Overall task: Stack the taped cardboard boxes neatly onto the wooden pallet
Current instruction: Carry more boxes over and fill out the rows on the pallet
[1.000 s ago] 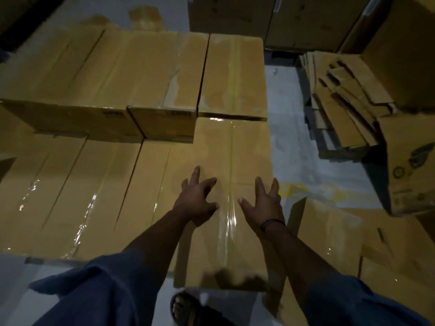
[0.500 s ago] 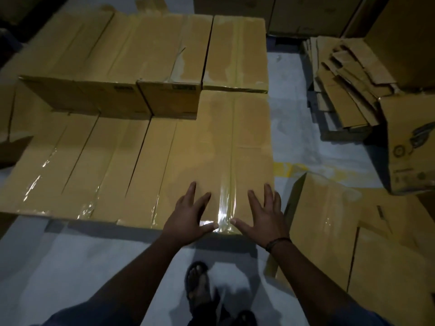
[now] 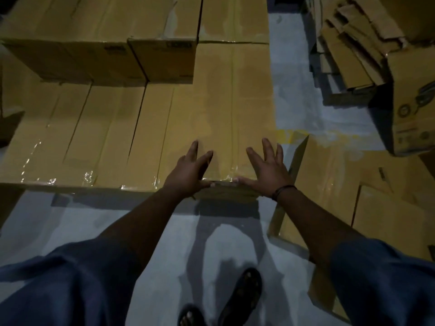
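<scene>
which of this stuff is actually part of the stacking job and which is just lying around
Part of the job: taped box with the left hand and right hand pressing flat on it; row of boxes beside it; upper layer of boxes behind.

Lying about: flattened cardboard pile; printed carton at far right.

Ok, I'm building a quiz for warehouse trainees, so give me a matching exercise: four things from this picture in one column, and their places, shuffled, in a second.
Things:
1. wristband
2. flattened cardboard pile
3. sandal
4. taped box

Places:
A. right end of the front row
B. upper right, on the floor
C. on the right wrist
D. bottom edge, on the grey floor

Pairs: 1-C, 2-B, 3-D, 4-A.
</scene>
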`<state>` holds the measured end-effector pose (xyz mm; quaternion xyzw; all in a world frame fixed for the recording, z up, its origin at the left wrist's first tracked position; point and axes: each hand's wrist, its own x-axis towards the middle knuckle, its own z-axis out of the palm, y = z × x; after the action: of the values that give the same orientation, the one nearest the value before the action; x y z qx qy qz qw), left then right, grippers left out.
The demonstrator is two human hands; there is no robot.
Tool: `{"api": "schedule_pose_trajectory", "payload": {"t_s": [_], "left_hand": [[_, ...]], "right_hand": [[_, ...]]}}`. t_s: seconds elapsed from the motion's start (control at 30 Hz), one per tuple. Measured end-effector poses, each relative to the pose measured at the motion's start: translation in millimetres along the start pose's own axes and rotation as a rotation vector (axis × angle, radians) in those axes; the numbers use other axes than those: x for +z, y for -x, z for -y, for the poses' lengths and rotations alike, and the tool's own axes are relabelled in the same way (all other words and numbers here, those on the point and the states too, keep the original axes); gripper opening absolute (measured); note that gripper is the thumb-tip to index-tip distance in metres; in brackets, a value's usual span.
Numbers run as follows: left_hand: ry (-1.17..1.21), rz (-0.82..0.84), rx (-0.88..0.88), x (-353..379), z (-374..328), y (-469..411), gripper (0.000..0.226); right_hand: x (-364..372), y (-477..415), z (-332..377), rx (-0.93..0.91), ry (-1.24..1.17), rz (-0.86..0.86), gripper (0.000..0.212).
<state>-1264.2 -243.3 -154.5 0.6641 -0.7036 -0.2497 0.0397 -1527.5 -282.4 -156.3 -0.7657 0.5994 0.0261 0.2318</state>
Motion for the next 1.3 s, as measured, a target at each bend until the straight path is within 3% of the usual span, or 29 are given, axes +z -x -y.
{"api": "schedule_pose_trajectory", "payload": {"t_s": [0.63,0.73,0.87,0.97,1.03,1.1,1.23,1.3], "left_hand": [[-0.027,0.04,-0.062,-9,8,-3,0.106],[-0.141,0.03,-0.097,-12,-4,-5,0.108],[-0.179,0.033,-0.084,-26,-39,-20,0.11],[-0.208,0.057,-0.03,-27,-69,-39,0.105],[-0.233,0.08,0.018,-20,-86,-52,0.107],[-0.271,0.113,0.068,-8,-98,-67,0.107],[-0.256,0.038,0.153,14,-114,-97,0.082],[-0.21,-0.046,0.167,21,-117,-107,0.07]], "right_hand": [[6,-8,9,0.005,-0.07,0.005,0.109],[2,-4,5,0.06,-0.311,-0.081,0.108],[-7,-11,1,0.408,-0.791,-0.169,0.094],[0,-31,-15,0.686,-1.155,-0.082,0.081],[14,-43,-29,0.815,-1.364,0.014,0.089],[33,-53,-43,0.898,-1.479,0.082,0.093],[63,-66,-61,0.935,-1.624,0.127,0.077],[64,-70,-61,0.919,-1.602,0.158,0.09]]}}
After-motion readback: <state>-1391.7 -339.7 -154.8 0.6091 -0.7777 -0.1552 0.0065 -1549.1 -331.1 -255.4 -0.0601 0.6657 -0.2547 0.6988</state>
